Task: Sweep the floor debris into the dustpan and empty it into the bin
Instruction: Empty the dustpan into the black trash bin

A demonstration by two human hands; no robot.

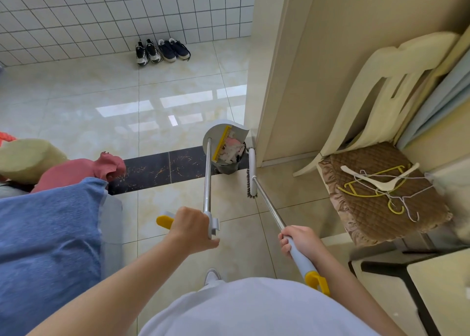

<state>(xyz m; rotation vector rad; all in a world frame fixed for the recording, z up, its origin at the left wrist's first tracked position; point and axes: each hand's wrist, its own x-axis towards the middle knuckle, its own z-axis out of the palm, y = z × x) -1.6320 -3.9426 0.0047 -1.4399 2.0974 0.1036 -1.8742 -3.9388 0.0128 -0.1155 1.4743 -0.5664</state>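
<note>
Head view, left hand: the left hand has its fingers curled tight round the top of the long handle of the dustpan, next to the yellow grip.
Head view, right hand: the right hand has its fingers wrapped round the upper shaft of the broom.
Dustpan: it is tipped up over the bin, with its mouth turned down into it.
Bin: it is small and dark and stands on the floor at the black threshold strip, just beside the door frame. White and pink scraps lie inside.
Broom: its head is down on the floor, just beside the bin on the right.
Floor: no loose debris shows on the tiles in view.
Done: the sweeping looks finished and the pan has been brought to the bin.
Left: it is not clear whether the pan is fully empty. At most a last shake-out seems to remain.
</note>
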